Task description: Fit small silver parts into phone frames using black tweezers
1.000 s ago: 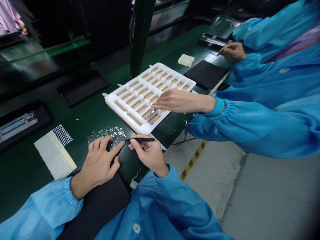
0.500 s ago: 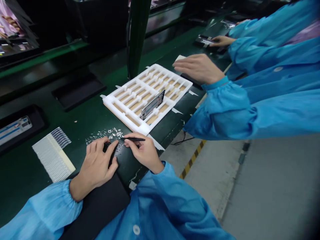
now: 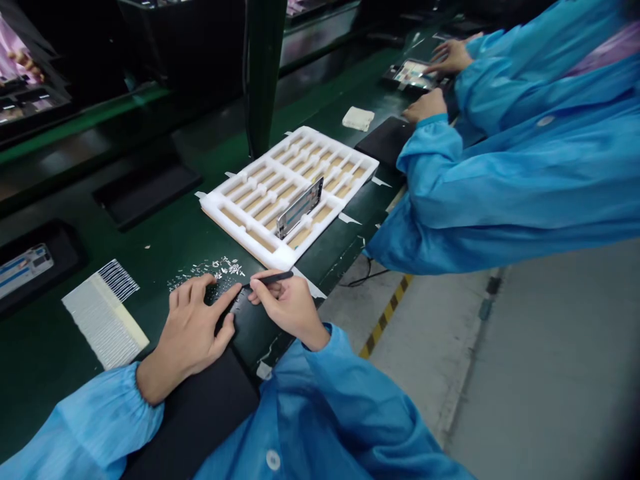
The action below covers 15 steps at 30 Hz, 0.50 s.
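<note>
Pinching thin black tweezers [image 3: 270, 280], the right hand [image 3: 286, 312] grips them tight, with their tip near the left thumb. Tiny shiny silver bits [image 3: 207, 270] lie just past the tip, on the green bench [image 3: 145, 263]. The left hand [image 3: 193, 327] stays spread open, resting on a flat black piece [image 3: 245, 327]. Farther off, a white foam tray [image 3: 235, 230] holds a silver frame [image 3: 300, 208].
</note>
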### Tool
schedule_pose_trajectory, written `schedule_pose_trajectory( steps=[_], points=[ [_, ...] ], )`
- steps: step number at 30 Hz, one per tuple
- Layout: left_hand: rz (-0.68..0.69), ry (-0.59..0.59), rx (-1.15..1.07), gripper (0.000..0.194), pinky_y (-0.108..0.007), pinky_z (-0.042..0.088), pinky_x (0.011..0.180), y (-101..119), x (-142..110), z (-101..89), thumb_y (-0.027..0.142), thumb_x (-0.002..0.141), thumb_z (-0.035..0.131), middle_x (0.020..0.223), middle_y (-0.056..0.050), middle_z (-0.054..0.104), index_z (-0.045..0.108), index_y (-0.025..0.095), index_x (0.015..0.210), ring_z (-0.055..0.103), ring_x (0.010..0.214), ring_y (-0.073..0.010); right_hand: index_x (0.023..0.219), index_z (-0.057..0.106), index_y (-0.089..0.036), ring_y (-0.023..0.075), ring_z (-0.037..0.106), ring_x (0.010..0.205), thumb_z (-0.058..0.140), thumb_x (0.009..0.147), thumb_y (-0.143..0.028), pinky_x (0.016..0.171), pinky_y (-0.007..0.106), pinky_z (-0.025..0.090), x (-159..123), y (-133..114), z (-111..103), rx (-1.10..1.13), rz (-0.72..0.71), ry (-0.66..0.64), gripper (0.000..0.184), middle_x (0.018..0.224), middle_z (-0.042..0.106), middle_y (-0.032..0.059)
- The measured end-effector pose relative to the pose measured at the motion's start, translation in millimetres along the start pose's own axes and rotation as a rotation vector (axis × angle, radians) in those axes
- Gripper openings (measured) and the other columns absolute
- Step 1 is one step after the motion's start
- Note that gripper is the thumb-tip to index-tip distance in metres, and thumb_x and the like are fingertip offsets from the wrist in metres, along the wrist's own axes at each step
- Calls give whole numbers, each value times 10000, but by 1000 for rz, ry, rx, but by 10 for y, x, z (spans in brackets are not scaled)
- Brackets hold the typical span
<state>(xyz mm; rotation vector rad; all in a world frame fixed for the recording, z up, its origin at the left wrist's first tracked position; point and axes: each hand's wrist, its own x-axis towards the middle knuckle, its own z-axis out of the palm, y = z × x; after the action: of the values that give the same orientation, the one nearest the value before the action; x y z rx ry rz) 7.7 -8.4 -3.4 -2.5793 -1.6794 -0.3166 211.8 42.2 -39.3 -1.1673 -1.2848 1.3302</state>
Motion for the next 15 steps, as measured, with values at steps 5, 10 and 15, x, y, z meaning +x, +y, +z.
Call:
schedule_pose_trajectory(
  steps=[5, 10, 15],
  points=[
    [4, -7, 15, 496, -585, 467, 983, 1, 6, 5, 325, 1000, 512, 1353, -207, 519, 680, 285, 1465, 490, 1254, -408, 1007, 769, -168, 239, 824, 686, 753, 940, -458, 653, 322, 699, -37, -14, 35, -73, -92, 80, 298, 832, 824, 103],
    [-1, -8, -3, 511, -588, 457, 999, 5, 11, 6, 315, 987, 517, 1363, -204, 523, 672, 289, 1473, 487, 1259, -410, 1084, 778, -197, 213, 828, 781, 683, 997, -360, 720, 310, 705, -36, -23, 52, -205, -241, 143, 208, 1024, 824, 106],
    [-18, -13, -26, 523, -576, 458, 1008, 11, 10, -11, 302, 981, 524, 1359, -205, 529, 661, 268, 1484, 493, 1248, -402, 1039, 780, -192, 216, 812, 712, 691, 990, -346, 658, 310, 700, -65, -8, 31, -232, -205, 138, 185, 932, 820, 96]
  ],
)
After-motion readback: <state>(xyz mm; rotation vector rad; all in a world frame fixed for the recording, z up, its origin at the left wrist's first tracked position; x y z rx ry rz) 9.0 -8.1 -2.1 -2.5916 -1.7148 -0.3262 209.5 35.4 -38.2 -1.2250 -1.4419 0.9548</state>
